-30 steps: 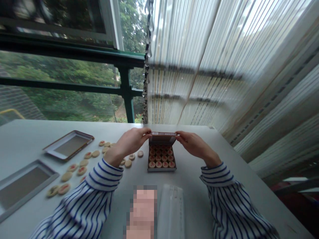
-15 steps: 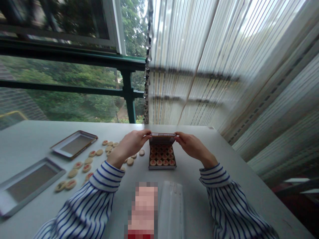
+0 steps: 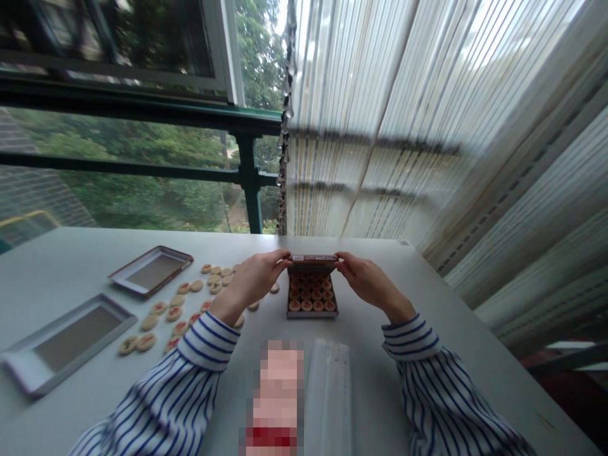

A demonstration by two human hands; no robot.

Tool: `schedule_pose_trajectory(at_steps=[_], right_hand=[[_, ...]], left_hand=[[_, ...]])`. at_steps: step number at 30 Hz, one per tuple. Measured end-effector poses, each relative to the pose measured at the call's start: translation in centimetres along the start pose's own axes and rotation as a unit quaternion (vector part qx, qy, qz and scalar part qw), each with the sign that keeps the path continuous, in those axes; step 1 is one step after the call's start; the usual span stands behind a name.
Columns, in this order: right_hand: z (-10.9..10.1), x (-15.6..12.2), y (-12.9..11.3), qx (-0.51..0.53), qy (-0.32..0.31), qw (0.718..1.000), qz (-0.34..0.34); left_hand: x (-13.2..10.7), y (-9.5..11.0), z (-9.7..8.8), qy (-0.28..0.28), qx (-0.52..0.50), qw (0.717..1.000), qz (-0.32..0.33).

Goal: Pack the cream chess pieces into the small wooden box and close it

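Note:
A small box (image 3: 312, 315) on the white table holds rows of round wooden Chinese chess pieces (image 3: 306, 305) with red characters. Over its far end is the box lid (image 3: 313, 259), tilted, its near edge raised so the front rows show. My left hand (image 3: 259, 275) pinches the lid's left corner between thumb and fingers. At the right corner, my right hand (image 3: 363, 275) grips it the same way. Loose Chinese chess pieces (image 3: 174, 313) lie scattered left of the box, some hidden behind my left hand and sleeve.
Two shallow trays, a brown-rimmed one (image 3: 152, 269) and a grey one (image 3: 71, 342), lie on the table (image 3: 380, 392) at left. A clear plastic sleeve (image 3: 327, 392) lies in front of the box, beside a pixelated pink-and-red item (image 3: 278, 392). Beyond are a green railing and a string curtain (image 3: 356, 114).
The lid has tipped a little lower over the box, with both hands still on its corners. The view has shifted slightly, so the table things appear further right.

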State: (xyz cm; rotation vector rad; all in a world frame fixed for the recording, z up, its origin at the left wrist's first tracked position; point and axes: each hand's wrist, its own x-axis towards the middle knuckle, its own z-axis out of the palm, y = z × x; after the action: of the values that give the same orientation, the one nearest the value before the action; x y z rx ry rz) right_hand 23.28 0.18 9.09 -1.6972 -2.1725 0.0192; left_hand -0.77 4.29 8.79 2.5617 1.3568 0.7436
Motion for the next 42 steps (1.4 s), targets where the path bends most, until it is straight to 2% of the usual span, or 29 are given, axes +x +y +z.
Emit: schedule_pose_trajectory(at_steps=[10, 21, 31, 42], right_hand=[[0.9, -1.3, 0.1, 0.016, 0.015, 1.000, 0.006], [2.1, -2.6, 0.1, 0.013, 0.050, 0.999, 0.007], [2.4, -3.6, -0.2, -0.025, 0.070, 0.997, -0.015], [3.3, -4.6, 0.0, -0.059, 0.078, 0.994, -0.040]], left_hand=[[-1.3, 0.9, 0.3, 0.016, 0.043, 0.999, -0.004], [-2.3, 0.5, 1.7, 0.080, 0.082, 0.991, 0.066], [-3.4, 0.5, 2.6, 0.113, 0.078, 0.987, 0.086], [-4.2, 0.6, 2.9, 0.109, 0.071, 0.986, 0.102]])
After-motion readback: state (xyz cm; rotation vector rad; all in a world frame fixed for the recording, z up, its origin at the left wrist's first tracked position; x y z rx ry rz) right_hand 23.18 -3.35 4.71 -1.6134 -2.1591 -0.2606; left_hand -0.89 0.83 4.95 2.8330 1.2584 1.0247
